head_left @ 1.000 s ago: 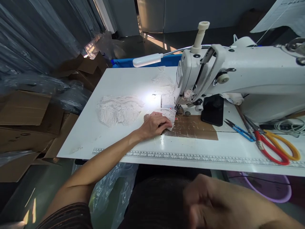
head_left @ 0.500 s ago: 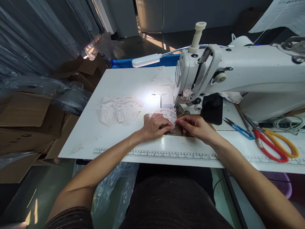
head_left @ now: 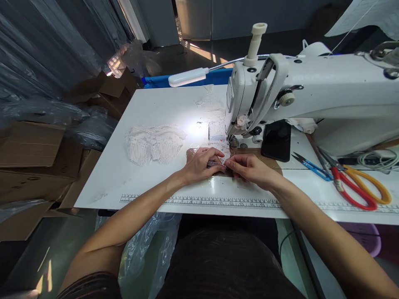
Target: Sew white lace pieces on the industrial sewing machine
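White lace fabric (head_left: 220,146) runs from under the needle area of the sewing machine (head_left: 249,95) toward me. My left hand (head_left: 204,162) is closed on its near edge, thumb and fingers pinched together. Right beside it, my right hand (head_left: 247,166) pinches the same lace edge between thumb and forefinger, and the two sets of fingertips nearly meet. Both hands rest over a brown board (head_left: 264,160) on the table. A gathered piece of white lace (head_left: 156,145) lies apart on the left.
A black phone (head_left: 276,141), blue thread snips (head_left: 313,166) and red-and-orange-handled scissors (head_left: 358,187) lie on the right. The white lamp (head_left: 188,77) hangs over the table (head_left: 106,174). A printed ruler scale (head_left: 199,202) follows the front edge. Cardboard boxes (head_left: 31,145) stand at left.
My right hand has moved slightly left to my left hand. My left fingers have lifted and curled more around the lace edge. The view has shifted a little.
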The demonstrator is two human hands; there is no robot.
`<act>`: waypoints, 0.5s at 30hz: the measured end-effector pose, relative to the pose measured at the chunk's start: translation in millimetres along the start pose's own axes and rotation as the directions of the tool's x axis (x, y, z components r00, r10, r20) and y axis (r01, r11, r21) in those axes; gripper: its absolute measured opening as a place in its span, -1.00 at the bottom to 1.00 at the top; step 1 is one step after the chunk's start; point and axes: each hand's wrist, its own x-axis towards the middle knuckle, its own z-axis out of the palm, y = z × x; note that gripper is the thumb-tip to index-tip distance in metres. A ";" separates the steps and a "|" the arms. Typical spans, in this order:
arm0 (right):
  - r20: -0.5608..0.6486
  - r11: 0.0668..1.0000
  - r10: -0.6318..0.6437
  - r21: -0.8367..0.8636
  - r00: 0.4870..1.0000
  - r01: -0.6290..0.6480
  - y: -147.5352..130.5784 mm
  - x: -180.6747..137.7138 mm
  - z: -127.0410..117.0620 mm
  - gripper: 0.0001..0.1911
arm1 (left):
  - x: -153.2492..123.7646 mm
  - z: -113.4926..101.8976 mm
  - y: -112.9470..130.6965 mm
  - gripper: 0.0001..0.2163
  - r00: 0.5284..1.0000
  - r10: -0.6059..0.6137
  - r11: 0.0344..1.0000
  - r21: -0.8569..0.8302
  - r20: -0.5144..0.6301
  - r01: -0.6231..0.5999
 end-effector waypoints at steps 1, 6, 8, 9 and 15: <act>-0.010 1.000 -0.007 -0.005 1.000 0.007 0.0 1.8 0.9 -0.54 | -0.3 0.3 -0.5 -0.75 1.000 -0.002 1.000 0.005 0.002 0.002; -0.088 0.993 -0.103 -0.073 0.991 0.097 5.7 8.9 2.9 -0.60 | -1.8 1.8 -2.2 -0.73 0.999 -0.039 0.998 0.043 0.003 0.039; -0.121 0.960 -0.207 -0.214 0.971 0.178 7.8 7.6 6.3 -0.64 | -1.6 1.7 -1.7 -0.74 0.999 -0.054 0.997 0.048 0.003 0.054; -0.141 0.918 -0.290 -0.322 0.947 0.233 8.6 6.1 9.1 -0.68 | -1.3 1.4 -1.3 -0.78 0.998 -0.055 0.998 0.038 0.010 0.055; -0.094 0.325 -0.653 -0.931 0.752 0.166 16.6 3.4 19.0 -0.86 | 0.1 -4.1 1.3 -0.90 0.992 -0.034 0.995 -0.087 0.122 0.045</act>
